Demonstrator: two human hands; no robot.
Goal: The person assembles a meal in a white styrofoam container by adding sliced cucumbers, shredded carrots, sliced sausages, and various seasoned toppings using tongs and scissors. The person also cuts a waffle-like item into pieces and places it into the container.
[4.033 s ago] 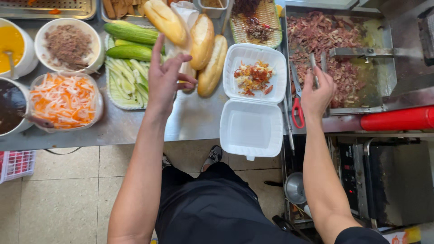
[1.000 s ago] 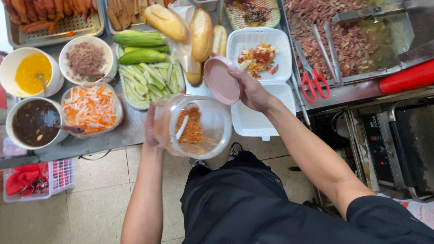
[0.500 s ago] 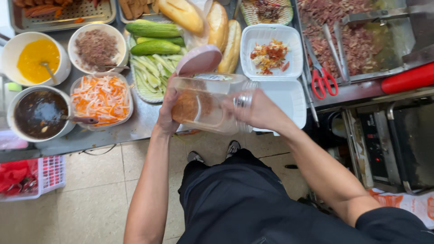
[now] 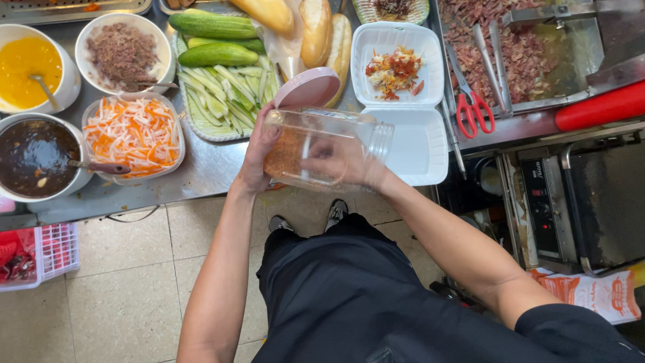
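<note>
I hold a clear plastic jar (image 4: 322, 144) tipped on its side over the counter's front edge, its mouth pointing right; orange-red flakes lie in its bottom end. My left hand (image 4: 254, 161) grips the jar's base. A pink lid (image 4: 308, 89) stands up just beyond the jar, next to my left fingertips. My right hand (image 4: 373, 176) is at the mouth end, its fingers showing through the clear wall. Just right of the jar lies an open white foam box (image 4: 416, 148) with a small heap of red and yellow filling (image 4: 393, 70) in its far half.
On the steel counter stand bowls of yellow sauce (image 4: 27, 64), minced meat (image 4: 124, 50), carrot and radish shreds (image 4: 133, 134) and dark sauce (image 4: 33, 158). Cucumbers (image 4: 215, 40) and bread rolls (image 4: 316, 30) lie behind. Red scissors (image 4: 474, 111) rest by a meat tray (image 4: 510, 47).
The jar has gone from upright to lying on its side. The pink lid left my right hand and now sits by my left; my right hand moved to the jar's mouth.
</note>
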